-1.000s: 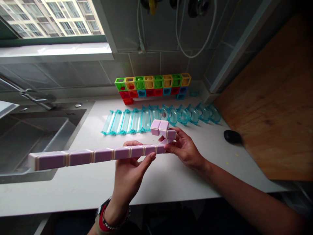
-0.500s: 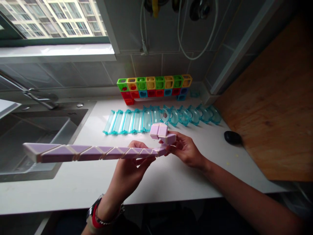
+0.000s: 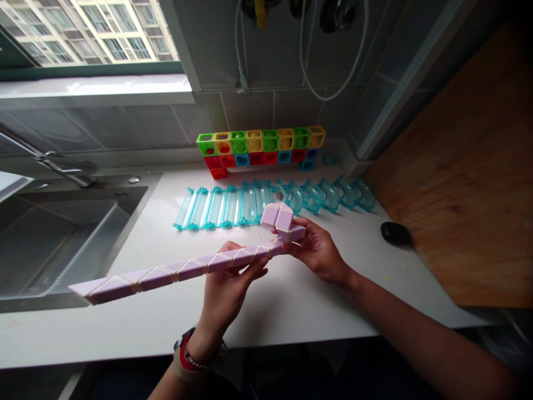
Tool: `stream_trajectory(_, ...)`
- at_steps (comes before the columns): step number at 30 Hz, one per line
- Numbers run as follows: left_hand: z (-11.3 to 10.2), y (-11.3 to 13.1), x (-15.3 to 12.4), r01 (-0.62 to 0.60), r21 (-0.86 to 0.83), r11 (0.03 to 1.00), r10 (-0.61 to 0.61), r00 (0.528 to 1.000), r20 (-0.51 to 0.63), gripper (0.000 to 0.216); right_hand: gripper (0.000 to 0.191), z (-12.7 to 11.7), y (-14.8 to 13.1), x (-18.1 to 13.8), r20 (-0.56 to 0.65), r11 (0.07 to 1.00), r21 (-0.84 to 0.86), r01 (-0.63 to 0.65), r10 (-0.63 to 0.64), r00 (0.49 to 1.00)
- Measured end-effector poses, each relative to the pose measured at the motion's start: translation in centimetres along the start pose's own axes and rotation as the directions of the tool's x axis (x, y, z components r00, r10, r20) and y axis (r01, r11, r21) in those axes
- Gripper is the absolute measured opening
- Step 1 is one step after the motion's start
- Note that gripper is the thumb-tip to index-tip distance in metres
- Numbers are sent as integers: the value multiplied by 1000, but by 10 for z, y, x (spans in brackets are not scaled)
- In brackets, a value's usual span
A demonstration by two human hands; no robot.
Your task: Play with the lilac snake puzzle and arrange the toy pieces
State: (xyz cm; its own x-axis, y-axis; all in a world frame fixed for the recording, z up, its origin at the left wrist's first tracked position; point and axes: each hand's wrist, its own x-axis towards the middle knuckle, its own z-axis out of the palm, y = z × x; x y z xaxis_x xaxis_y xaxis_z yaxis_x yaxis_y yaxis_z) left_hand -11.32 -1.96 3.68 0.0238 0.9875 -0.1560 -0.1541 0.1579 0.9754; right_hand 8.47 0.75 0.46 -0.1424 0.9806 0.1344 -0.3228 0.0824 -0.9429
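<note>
A pale purple snake puzzle point(image 3: 166, 274) is held above the white counter. Its long straight part slants down toward the left, while the right end is folded into a small bunched block. My left hand point(image 3: 229, 286) is closed round the straight part near its right end, thumb in front and fingers partly hidden behind it. My right hand point(image 3: 318, 250) pinches the folded end between thumb and fingers. Just beyond the puzzle lies a row of clear turquoise plastic pieces point(image 3: 225, 206), partly covered by the folded block.
A bridge-like row of coloured plastic cubes point(image 3: 262, 145) stands against the tiled wall. To the left is a steel sink point(image 3: 144, 194) with a faucet point(image 3: 69, 169). On the right, a black computer mouse point(image 3: 395, 233) rests on the counter point(image 3: 291, 311) beside a wooden board point(image 3: 466, 183).
The puzzle's long part has tilted, its free left end dropping and shifting right. The folded end has turned and moved slightly up and right. My left hand and wrist have shifted right.
</note>
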Motion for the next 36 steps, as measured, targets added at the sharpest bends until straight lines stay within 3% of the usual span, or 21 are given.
stream_trajectory(4,8,-3,-2,27,-61,998,-29,999,-23,31,43,2,-1,-1,2,1000,8,0,0,1000)
stream_trajectory(11,1,-1,-1,-7,89,996,5,1000,27,27,46,0,0,-4,33,999,-47,-17,19,999)
stream_trajectory(14,0,-4,1,1,144,990,-6,999,33,25,39,-1,2,-6,81,991,-131,22,-12,997)
stream_trajectory(19,-4,-9,8,68,100,993,-77,994,84,33,26,1,1,-9,171,980,-174,100,-69,983)
stream_trajectory(22,-10,-5,11,85,100,991,-94,991,94,35,30,2,1,-7,124,986,-154,71,-52,991)
stream_trajectory(28,-18,3,15,103,113,988,-129,956,262,30,38,1,5,-4,88,998,-62,2,4,996)
stream_trajectory(36,-15,-5,17,78,66,995,-92,965,245,34,43,-1,12,0,102,989,-32,-144,147,984)
